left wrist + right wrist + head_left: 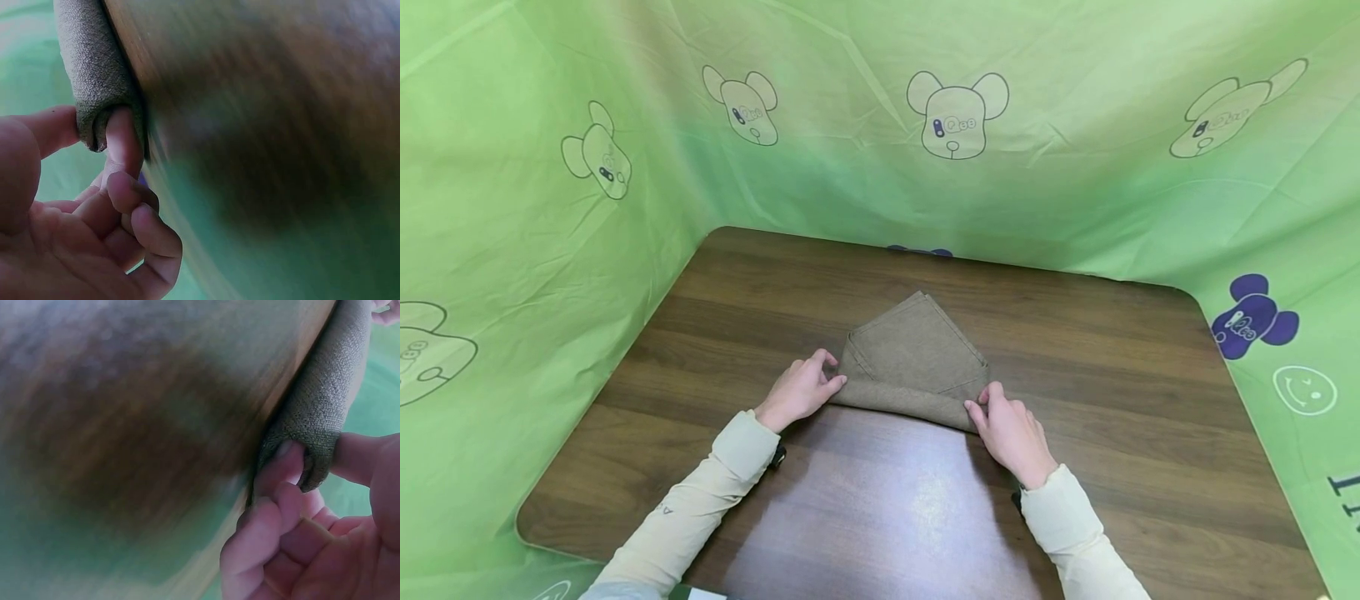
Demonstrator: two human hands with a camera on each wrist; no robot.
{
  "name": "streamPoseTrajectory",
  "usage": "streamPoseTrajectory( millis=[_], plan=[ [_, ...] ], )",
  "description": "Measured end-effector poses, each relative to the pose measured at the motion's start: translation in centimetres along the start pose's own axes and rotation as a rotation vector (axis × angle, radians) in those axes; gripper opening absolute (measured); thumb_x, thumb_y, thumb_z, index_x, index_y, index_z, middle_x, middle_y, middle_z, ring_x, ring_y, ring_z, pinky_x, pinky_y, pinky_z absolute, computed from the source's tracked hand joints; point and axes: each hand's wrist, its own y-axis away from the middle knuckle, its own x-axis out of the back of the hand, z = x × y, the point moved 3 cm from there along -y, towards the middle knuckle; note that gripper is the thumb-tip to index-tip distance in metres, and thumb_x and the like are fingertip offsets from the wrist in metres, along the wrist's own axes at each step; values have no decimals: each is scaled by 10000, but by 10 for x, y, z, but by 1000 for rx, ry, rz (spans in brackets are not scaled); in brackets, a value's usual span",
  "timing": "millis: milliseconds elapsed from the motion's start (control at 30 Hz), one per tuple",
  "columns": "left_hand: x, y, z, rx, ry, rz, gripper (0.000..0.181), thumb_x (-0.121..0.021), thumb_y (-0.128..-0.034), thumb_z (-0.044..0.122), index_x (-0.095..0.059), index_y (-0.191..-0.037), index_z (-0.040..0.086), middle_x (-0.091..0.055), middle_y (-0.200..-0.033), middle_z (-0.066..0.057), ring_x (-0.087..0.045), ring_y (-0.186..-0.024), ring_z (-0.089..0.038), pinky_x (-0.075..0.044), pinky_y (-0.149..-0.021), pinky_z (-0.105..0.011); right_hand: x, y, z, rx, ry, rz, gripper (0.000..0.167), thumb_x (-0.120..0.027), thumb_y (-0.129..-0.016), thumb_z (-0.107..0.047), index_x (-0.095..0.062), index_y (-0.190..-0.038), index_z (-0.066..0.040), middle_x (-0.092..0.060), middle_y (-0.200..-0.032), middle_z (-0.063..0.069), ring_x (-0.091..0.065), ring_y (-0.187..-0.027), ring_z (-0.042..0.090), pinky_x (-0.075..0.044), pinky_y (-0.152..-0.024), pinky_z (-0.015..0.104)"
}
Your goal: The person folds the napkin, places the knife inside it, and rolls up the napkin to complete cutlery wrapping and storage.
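Note:
A brown cloth lies on the wooden table, its far part folded flat to a point and its near edge rolled into a thick tube. At the roll's left end, my left hand pinches the fabric between thumb and index finger; the left wrist view shows the index fingertip tucked into the end of the rolled cloth. My right hand grips the opposite end the same way. In the right wrist view its thumb presses the outside of the cloth, with a finger inside the fold.
The dark wooden table has rounded corners and a bright reflection near its front. Green fabric walls printed with bear heads stand around its back and sides. A small white item shows at the bottom edge.

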Motion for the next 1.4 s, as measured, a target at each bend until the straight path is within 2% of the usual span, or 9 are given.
streamPoseTrajectory(
  millis=[167, 300, 567, 733, 833, 967, 1100, 1167, 1400],
  plan=[
    [1, 0, -1, -22, -4, 4, 287, -652, -892, 284, -614, -1112, 105, -701, -753, 11, -637, -684, -113, -494, -651, -332, 2, 0, -1, -19, 22, 14, 297, -574, -945, -390, -539, -1008, -101, -677, -826, 256, -642, -691, 415, -446, -524, 483],
    [1, 1, -1, -78, -20, 51, 203, -670, -870, 243, -635, -1025, 116, -677, -800, 29, -622, -728, -115, -492, -680, -323, 2, 0, -1, -15, 35, 23, 297, -588, -935, -398, -552, -992, -109, -681, -805, 234, -635, -667, 401, -441, -514, 476],
    [2, 9, 7, -325, -124, 145, 16, -677, -852, 130, -666, -860, 122, -594, -869, 0, -578, -772, -149, -501, -722, -332, 3, 0, 1, 31, 54, 58, 274, -610, -923, -394, -579, -940, -122, -669, -766, 129, -627, -653, 340, -426, -482, 446],
    [2, 19, 7, -502, -240, 201, 87, -686, -850, 141, -718, -921, 101, -616, -950, -9, -605, -845, -183, -509, -743, -356, 5, 4, 1, 121, 54, 131, 216, -652, -906, -319, -600, -880, -111, -639, -814, 83, -604, -786, 316, -468, -542, 477],
    [1, 24, 5, -560, -297, 215, 169, -709, -850, 184, -729, -985, 84, -606, -1037, -31, -593, -903, -213, -500, -758, -375, 4, 7, 0, 197, 49, 181, 164, -672, -896, -268, -626, -886, -111, -621, -900, 82, -567, -867, 308, -489, -578, 480],
    [1, 28, 4, -584, -353, 188, 260, -732, -845, 222, -719, -1054, 69, -585, -1102, -43, -572, -951, -216, -488, -781, -368, 4, 11, -1, 363, 42, 242, 64, -689, -860, -139, -656, -895, -98, -595, -918, 65, -543, -871, 285, -494, -659, 433],
    [2, 29, 4, -594, -397, 165, 300, -742, -837, 231, -705, -1089, 73, -585, -1099, -31, -555, -956, -203, -473, -772, -346, 4, 15, -1, 507, 65, 268, 103, -712, -799, -82, -665, -890, -87, -600, -902, 50, -550, -853, 278, -479, -738, 413],
    [2, 29, 4, -594, -414, 159, 312, -744, -835, 237, -700, -1101, 80, -590, -1098, -26, -555, -956, -201, -469, -768, -343, 3, 18, 0, 522, 78, 256, 157, -740, -779, -101, -663, -915, -87, -601, -924, 40, -556, -862, 272, -478, -743, 417],
    [2, 28, 4, -580, -448, 145, 350, -769, -813, 291, -690, -1102, 110, -597, -1068, -6, -554, -923, -197, -458, -735, -337, -2, 20, 4, 481, 80, 197, 352, -833, -707, -126, -643, -1001, -90, -589, -996, 28, -568, -910, 274, -477, -768, 429]
  ],
)
